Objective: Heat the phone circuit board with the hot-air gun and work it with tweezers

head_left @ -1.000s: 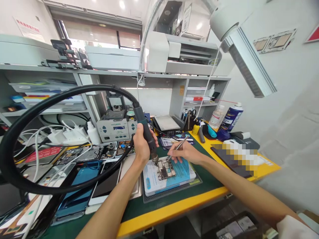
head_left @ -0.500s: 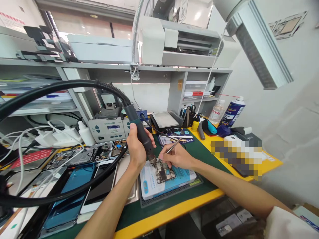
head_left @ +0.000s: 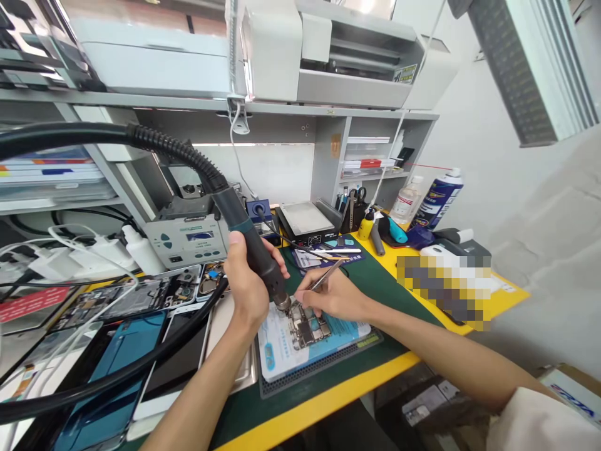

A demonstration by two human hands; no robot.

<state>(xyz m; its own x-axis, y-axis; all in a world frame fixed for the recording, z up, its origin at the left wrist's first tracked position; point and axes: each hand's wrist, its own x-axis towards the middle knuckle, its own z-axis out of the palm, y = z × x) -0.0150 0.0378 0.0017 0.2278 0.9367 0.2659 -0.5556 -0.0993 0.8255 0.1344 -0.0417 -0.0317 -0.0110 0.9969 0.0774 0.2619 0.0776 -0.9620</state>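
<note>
My left hand is closed round the dark handle of a hot air wand, whose thick black hose loops off to the left. The metal nozzle points down at a small circuit board. The board lies on a blue and white pad on the green bench mat. My right hand pinches metal tweezers, with their tips at the board's upper edge, right beside the nozzle.
Behind the hands stands a grey rework station and a small hot plate. Several opened phones and screens cover the left of the bench. A spray can and bottle stand at the right. The yellow bench edge runs in front.
The view has closed in and tilted lower. Both hands have kept their grips and sit slightly further left, with the tweezers still at the board beside the nozzle.
</note>
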